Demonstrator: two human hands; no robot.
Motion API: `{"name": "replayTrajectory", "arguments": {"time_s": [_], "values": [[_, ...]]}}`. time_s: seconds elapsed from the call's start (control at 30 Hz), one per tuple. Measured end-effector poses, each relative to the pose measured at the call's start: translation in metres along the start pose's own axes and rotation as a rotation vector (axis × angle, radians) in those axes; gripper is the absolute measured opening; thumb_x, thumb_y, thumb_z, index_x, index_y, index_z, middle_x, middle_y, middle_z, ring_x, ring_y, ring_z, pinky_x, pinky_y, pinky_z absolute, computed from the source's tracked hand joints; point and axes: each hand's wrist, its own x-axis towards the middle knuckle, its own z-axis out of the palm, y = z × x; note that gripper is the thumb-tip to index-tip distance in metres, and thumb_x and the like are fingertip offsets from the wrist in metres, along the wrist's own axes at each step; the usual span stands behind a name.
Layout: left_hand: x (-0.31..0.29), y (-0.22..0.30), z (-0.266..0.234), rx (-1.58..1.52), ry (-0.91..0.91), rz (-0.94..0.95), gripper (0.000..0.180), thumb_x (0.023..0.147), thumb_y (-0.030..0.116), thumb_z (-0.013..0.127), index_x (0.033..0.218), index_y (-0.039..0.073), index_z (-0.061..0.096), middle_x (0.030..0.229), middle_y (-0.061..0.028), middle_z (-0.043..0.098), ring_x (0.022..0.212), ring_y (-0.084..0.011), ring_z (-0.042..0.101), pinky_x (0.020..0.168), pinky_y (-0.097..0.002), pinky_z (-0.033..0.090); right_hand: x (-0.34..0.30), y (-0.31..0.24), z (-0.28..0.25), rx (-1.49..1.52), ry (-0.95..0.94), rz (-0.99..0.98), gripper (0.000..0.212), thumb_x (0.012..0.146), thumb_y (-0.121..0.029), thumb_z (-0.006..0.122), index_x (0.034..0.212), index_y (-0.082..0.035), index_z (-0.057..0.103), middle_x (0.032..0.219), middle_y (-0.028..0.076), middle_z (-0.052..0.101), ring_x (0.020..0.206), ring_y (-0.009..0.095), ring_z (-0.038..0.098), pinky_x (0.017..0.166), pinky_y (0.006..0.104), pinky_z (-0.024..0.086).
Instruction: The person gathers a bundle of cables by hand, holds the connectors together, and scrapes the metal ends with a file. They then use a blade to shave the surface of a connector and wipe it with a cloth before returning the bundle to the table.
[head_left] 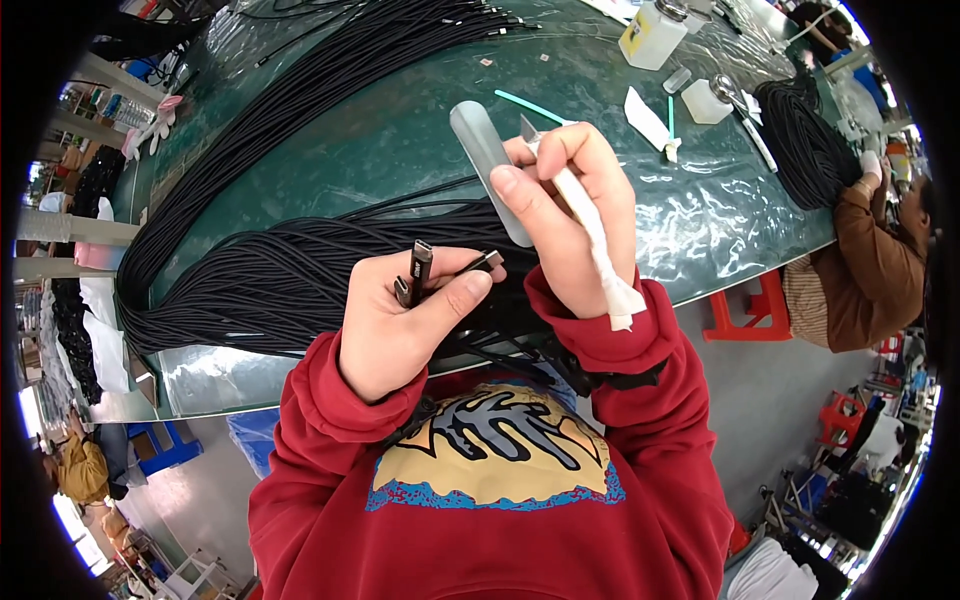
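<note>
- The left hand [400, 320] is closed around black cable ends; two connector plugs [418, 266] stick up between its fingers, and a third plug [489, 261] pokes out past the thumb toward the right hand.
- The right hand [570, 210] sits just above and beside the left, grasping a small knife [572, 195] whose handle is wrapped in white tape; the blade tip shows above the fingertips, and a loose tail of tape hangs down past the wrist.
- Just behind the right hand's fingers lies a grey oblong bar [484, 165] on the table.
- Under and beyond the left hand, a thick bundle of black cables [300, 270] sweeps across the green table [400, 130] covered in clear film.
- Farther out from the right hand stand two white plastic bottles [652, 35], teal swabs [530, 106] and a second coil of black cable [805, 140].
- Well beyond that, at the table edge, another person in a brown sleeve [865, 260] is at work.
</note>
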Motion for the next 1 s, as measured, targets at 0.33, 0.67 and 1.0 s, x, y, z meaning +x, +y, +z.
{"name": "replayTrajectory", "arguments": {"time_s": [0.33,0.67,1.0], "values": [[0.004,-0.006,0.012,0.846,0.203,0.661,0.019,0.063,-0.005,0.063,0.081,-0.003,0.057,0.057,-0.0103,0.05,0.045,-0.0141,0.047,0.044,-0.0219,0.037,-0.011,-0.013,-0.002,-0.14,-0.099,0.153,0.02,0.072,0.001,0.058,0.074,-0.006,0.039,0.081,0.005,0.052,0.071,0.005,0.043,0.063,0.0187,0.037],[0.001,-0.006,0.006,0.397,0.118,0.268,0.012,0.079,0.005,0.054,0.088,-0.002,0.057,0.055,-0.0007,0.047,0.047,-0.0048,0.039,0.044,-0.019,0.032,-0.007,-0.001,-0.011,0.042,0.0,0.036,0.021,0.073,0.003,0.057,0.075,-0.006,0.038,0.083,0.007,0.053,0.063,0.004,0.042,0.057,0.0174,0.036],[0.008,0.001,-0.012,-0.28,-0.171,-0.149,0.023,0.086,0.016,0.045,0.087,-0.004,0.056,0.052,0.0059,0.037,0.045,-0.0025,0.029,0.041,-0.0186,0.022,-0.01,-0.001,-0.007,-0.113,-0.177,-0.236,0.026,0.07,0.01,0.056,0.076,-0.007,0.037,0.087,0.012,0.054,0.06,0.007,0.044,0.055,0.0183,0.037]]}}
